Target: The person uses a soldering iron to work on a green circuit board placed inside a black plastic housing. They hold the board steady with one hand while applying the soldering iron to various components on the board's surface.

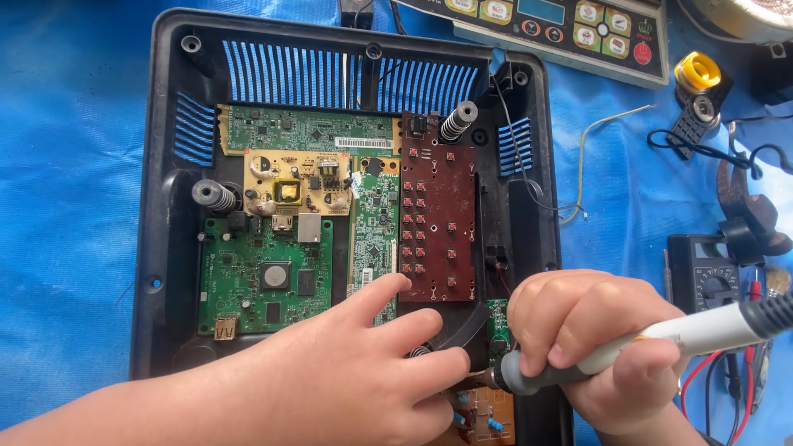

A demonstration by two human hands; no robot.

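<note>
A soldering iron (628,351) is gripped by the right hand (591,330) (fingers closed), boards steadied by the open left hand (347,363); steadiness seems required next.

It was an electronics repair workshop, makeshift in look. A blue tarp (74,248) covered the surface. On it lay an opened black casing (161,206) with bare green circuit boards (264,285) and a brown button board (438,223) inside. At the far side sat a detached control panel (570,29). To the right were a multimeter (702,272) with red and black leads (727,380), a yellow solder spool (698,73) and loose wires (586,157). A soldering iron (661,339) was near the casing's front edge.
</note>
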